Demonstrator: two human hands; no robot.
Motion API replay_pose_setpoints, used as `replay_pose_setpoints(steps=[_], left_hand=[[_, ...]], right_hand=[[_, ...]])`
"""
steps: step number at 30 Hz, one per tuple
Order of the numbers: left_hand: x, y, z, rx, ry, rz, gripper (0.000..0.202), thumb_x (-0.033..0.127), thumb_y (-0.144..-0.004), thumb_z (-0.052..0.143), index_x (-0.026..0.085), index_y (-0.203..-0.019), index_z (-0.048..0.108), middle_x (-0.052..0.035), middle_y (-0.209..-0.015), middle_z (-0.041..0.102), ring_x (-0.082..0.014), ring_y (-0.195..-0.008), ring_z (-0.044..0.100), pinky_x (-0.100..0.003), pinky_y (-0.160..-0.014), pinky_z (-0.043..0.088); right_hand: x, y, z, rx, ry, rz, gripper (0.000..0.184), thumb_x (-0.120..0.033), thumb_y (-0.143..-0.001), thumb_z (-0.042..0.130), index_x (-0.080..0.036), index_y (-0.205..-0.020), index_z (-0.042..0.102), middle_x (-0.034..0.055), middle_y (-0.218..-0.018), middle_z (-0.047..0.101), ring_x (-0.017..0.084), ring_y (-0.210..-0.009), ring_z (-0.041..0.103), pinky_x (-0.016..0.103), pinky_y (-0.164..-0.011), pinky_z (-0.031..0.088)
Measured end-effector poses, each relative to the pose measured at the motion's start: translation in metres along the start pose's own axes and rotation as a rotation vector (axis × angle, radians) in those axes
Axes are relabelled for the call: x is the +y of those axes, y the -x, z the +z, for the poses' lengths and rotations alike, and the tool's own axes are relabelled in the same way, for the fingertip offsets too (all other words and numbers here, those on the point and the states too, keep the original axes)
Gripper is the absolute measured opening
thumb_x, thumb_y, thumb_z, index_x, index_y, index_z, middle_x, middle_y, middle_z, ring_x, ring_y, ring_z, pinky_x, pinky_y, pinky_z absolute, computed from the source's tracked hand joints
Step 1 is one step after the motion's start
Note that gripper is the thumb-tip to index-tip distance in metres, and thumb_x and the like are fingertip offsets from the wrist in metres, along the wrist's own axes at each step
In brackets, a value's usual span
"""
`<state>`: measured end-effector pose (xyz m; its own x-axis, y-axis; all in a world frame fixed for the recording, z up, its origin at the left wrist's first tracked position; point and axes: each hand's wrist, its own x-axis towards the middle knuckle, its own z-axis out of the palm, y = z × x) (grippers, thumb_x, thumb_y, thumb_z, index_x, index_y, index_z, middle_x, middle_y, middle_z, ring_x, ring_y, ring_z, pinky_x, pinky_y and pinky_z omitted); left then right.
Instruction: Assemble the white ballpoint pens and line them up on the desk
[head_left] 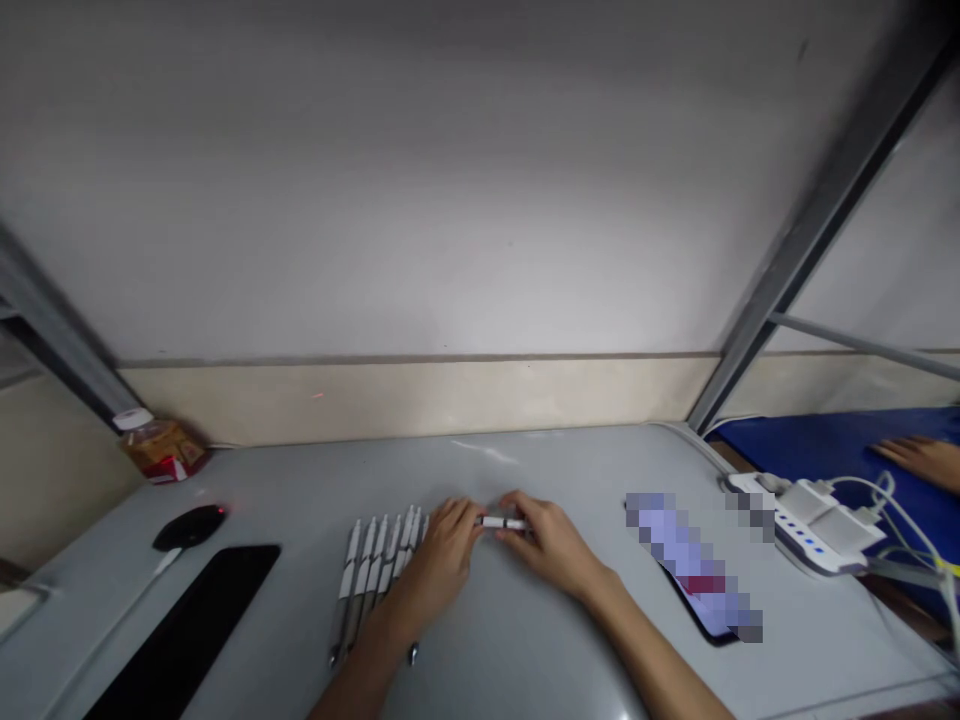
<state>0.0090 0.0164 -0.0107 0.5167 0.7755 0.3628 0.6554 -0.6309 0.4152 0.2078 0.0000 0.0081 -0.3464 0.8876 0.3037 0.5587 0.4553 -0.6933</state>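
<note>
Between my two hands, low over the grey desk [517,630], a white pen [499,523] with a dark band lies sideways. My left hand [448,545] is closed on its left end, and my right hand [541,540] pinches the right end. Both tips of the pen are hidden by fingers. Just left of my left hand, several white pens with grey grips [367,560] lie side by side in a row, pointing away from me. My left forearm covers part of that row.
At the left are a bottle [161,448], a black mouse [189,527] with a cable and a black slab [195,630]. At the right lie a phone [694,570] and a white power strip [806,530] with chargers. Another person's hand [919,460] rests on a blue surface [810,440].
</note>
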Motion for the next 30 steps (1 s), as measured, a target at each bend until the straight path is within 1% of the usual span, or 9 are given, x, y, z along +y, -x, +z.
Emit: replay_pose_setpoints(steps=[3, 6, 11, 12, 14, 17, 22, 26, 30], left_hand=[[-0.001, 0.0, -0.002, -0.005, 0.012, -0.012, 0.024, 0.02, -0.098, 0.032, 0.021, -0.093, 0.055, -0.0044, -0.091, 0.058, -0.0197, -0.091, 0.051, -0.034, -0.081, 0.042], [-0.003, -0.001, -0.002, 0.002, 0.004, 0.004, 0.023, 0.021, -0.098, 0.032, 0.02, -0.09, 0.054, -0.0043, -0.09, 0.058, -0.0198, -0.089, 0.051, -0.034, -0.079, 0.042], [-0.008, -0.001, -0.004, -0.007, -0.002, 0.001, 0.024, 0.02, -0.098, 0.032, 0.02, -0.087, 0.053, -0.0037, -0.086, 0.058, -0.0197, -0.086, 0.051, -0.034, -0.076, 0.041], [-0.008, -0.001, -0.005, -0.012, 0.0, -0.004, 0.024, 0.019, -0.098, 0.032, 0.02, -0.086, 0.053, -0.0033, -0.085, 0.058, -0.0195, -0.086, 0.051, -0.034, -0.077, 0.041], [-0.007, -0.001, -0.007, -0.019, 0.006, -0.004, 0.023, 0.018, -0.097, 0.032, 0.02, -0.085, 0.052, -0.0028, -0.085, 0.058, -0.0191, -0.086, 0.051, -0.034, -0.078, 0.04], [-0.006, -0.002, -0.009, -0.005, 0.01, 0.012, 0.023, 0.017, -0.096, 0.034, 0.021, -0.084, 0.053, -0.0029, -0.084, 0.059, -0.0192, -0.085, 0.051, -0.034, -0.077, 0.04], [-0.01, -0.002, -0.01, 0.011, 0.015, 0.003, 0.023, 0.013, -0.094, 0.034, 0.02, -0.082, 0.052, -0.0024, -0.08, 0.057, -0.0186, -0.082, 0.05, -0.031, -0.073, 0.04], [-0.014, -0.002, -0.011, 0.004, 0.011, 0.004, 0.026, 0.005, -0.089, 0.034, 0.02, -0.079, 0.052, -0.0021, -0.078, 0.056, -0.0188, -0.081, 0.05, -0.031, -0.071, 0.039], [-0.01, -0.002, -0.013, 0.001, -0.059, 0.027, 0.028, 0.003, -0.087, 0.034, 0.02, -0.075, 0.053, -0.0024, -0.075, 0.057, -0.019, -0.079, 0.049, -0.032, -0.07, 0.037]], right_hand=[[0.0, 0.0, -0.005, 0.025, -0.059, 0.038, 0.015, -0.03, -0.089, 0.055, -0.018, -0.093, 0.063, 0.0006, -0.076, 0.064, 0.013, -0.064, 0.053, 0.022, -0.06, 0.035], [0.002, -0.001, -0.008, -0.027, -0.07, 0.117, 0.033, -0.038, -0.094, 0.044, -0.017, -0.081, 0.065, -0.0018, -0.061, 0.056, 0.011, -0.054, 0.044, 0.023, -0.054, 0.03], [0.003, 0.0, -0.009, 0.016, -0.156, 0.059, 0.027, -0.036, -0.086, 0.059, -0.019, -0.106, 0.06, -0.0007, -0.077, 0.06, 0.012, -0.063, 0.049, 0.022, -0.059, 0.035], [0.003, 0.0, -0.008, 0.018, -0.157, 0.051, 0.026, -0.035, -0.086, 0.059, -0.019, -0.106, 0.059, -0.0008, -0.078, 0.06, 0.012, -0.064, 0.049, 0.022, -0.059, 0.035], [0.002, 0.0, -0.008, 0.001, -0.127, 0.067, 0.022, -0.037, -0.092, 0.049, -0.019, -0.093, 0.061, -0.0014, -0.071, 0.057, 0.011, -0.061, 0.046, 0.022, -0.058, 0.034], [0.002, -0.001, -0.008, -0.017, -0.103, 0.127, 0.04, -0.04, -0.097, 0.035, -0.017, -0.075, 0.06, -0.0019, -0.061, 0.051, 0.011, -0.057, 0.042, 0.023, -0.056, 0.032], [-0.002, 0.0, -0.012, 0.029, -0.175, 0.051, 0.021, -0.037, -0.088, 0.056, -0.019, -0.097, 0.061, -0.0006, -0.075, 0.059, 0.012, -0.064, 0.049, 0.022, -0.058, 0.035], [-0.005, 0.001, -0.012, -0.003, -0.173, 0.064, 0.023, -0.037, -0.092, 0.049, -0.018, -0.091, 0.063, -0.0007, -0.07, 0.058, 0.011, -0.06, 0.046, 0.023, -0.057, 0.032], [0.0, 0.001, -0.012, -0.109, -0.357, 0.208, 0.038, -0.047, -0.091, 0.048, -0.015, -0.075, 0.062, -0.0034, -0.055, 0.047, 0.009, -0.051, 0.035, 0.022, -0.05, 0.026]])
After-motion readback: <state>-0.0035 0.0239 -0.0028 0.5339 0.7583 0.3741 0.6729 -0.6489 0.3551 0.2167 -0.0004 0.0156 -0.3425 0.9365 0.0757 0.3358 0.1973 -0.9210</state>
